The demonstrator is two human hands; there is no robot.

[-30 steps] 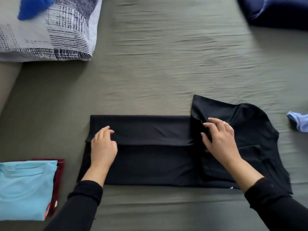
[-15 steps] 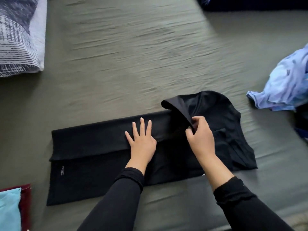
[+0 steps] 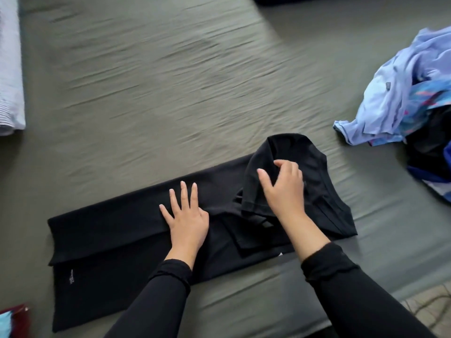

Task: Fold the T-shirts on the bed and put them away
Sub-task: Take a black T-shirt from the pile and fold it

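Note:
A black T-shirt (image 3: 109, 242) lies lengthwise on the green bed sheet (image 3: 170, 93), its far long side folded over toward me. My left hand (image 3: 186, 220) rests flat with spread fingers on the shirt's middle. My right hand (image 3: 284, 191) pinches the black sleeve (image 3: 252, 191) at the shirt's right end, and the sleeve drapes over toward me across the body. A heap of unfolded light blue and patterned shirts (image 3: 395, 98) lies at the right edge.
A folded light blue shirt on a dark red one (image 3: 13, 319) peeks in at the lower left corner. A striped pillow (image 3: 9, 69) lies at the left edge. The bed's near edge and a bit of floor (image 3: 432, 308) show at lower right.
The view swung right, bringing the shirt heap into sight. My left hand slid from the shirt's left end to its middle. My right hand lifted the sleeve and pulled it over toward me.

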